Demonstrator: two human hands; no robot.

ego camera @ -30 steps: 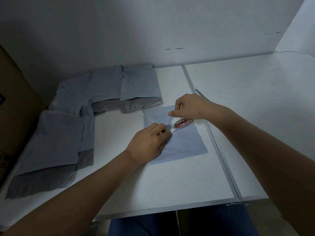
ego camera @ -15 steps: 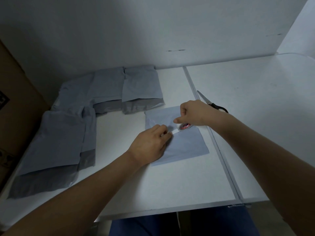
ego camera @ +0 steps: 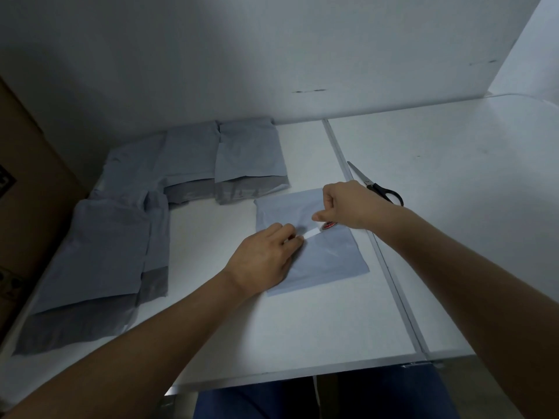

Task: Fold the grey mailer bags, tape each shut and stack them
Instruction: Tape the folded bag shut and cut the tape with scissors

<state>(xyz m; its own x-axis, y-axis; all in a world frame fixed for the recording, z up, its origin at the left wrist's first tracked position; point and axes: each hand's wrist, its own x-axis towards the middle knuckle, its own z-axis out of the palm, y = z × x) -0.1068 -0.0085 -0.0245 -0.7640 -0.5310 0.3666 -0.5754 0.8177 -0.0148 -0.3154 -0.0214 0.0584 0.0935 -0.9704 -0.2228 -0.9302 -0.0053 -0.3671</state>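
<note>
Your left hand (ego camera: 262, 261) lies palm down on the folded bag (ego camera: 326, 255), its fingertips pinching the loose end of the tape strip (ego camera: 311, 234) against the grey plastic. Your right hand (ego camera: 348, 207) is curled around the tape roll (ego camera: 329, 225), thumb pressed on its rim, so the roll sits just above the bag with the white strip stretched between your 2 hands. The folded bag rests flat on the table (ego camera: 272, 337), directly under both hands. Just beyond your right wrist the scissors (ego camera: 378, 186) lie blades closed, apart from the bag. Off to the far side of your left hand, the unfolded bags (ego camera: 193, 155) overlap along the wall, and more bags (ego camera: 102, 252) lie out to the left of your left forearm.
</note>
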